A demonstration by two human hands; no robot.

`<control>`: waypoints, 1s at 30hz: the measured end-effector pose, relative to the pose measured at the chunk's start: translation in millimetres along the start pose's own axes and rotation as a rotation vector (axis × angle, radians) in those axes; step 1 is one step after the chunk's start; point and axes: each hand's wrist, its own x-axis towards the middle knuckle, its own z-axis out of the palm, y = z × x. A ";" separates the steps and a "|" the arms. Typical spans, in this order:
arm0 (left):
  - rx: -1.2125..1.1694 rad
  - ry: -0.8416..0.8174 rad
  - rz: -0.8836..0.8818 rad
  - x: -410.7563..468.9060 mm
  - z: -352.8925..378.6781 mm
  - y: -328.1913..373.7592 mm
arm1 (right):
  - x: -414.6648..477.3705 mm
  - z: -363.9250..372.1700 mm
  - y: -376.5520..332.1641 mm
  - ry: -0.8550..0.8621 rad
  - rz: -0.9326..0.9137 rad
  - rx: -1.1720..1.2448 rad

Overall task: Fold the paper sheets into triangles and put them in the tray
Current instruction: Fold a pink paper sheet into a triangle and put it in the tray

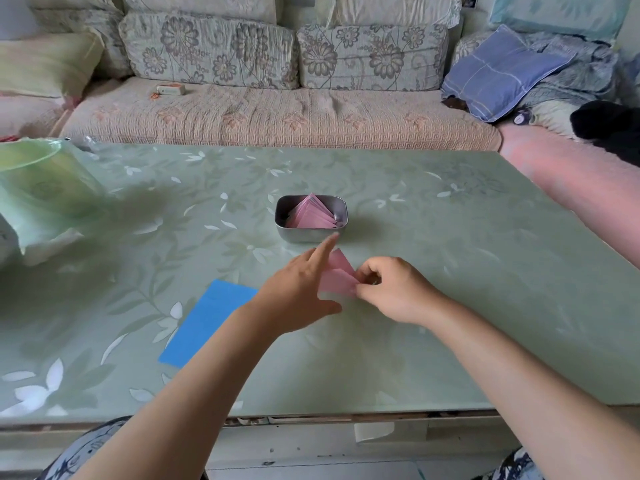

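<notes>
Both hands are on a pink sheet (338,277) in the middle of the green floral table (450,271). The left hand (298,289) lies flat on it with the index finger stretched out, while the right hand (391,289) pinches its right edge. The metal tray (304,236) just behind holds a stack of pink triangles (313,214). A blue sheet (204,323) lies flat to the left.

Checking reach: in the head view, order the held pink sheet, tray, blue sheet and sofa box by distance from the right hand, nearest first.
1. Pink sheet: pinched by the right hand.
2. Tray: just beyond, slightly left.
3. Blue sheet: off to the left.
4. Box: far back left, on the sofa.
</notes>
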 end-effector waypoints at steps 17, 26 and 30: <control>0.074 0.251 0.107 -2.7 -15.5 14.2 | 7.8 -5.0 8.3 0.063 -0.013 0.339; -0.088 0.192 -0.129 -1.7 -17.4 10.8 | -0.4 -7.3 1.7 0.211 -0.336 0.160; -0.096 0.217 -0.096 -3.5 -18.3 13.4 | -2.5 -8.1 1.0 0.209 -0.332 0.127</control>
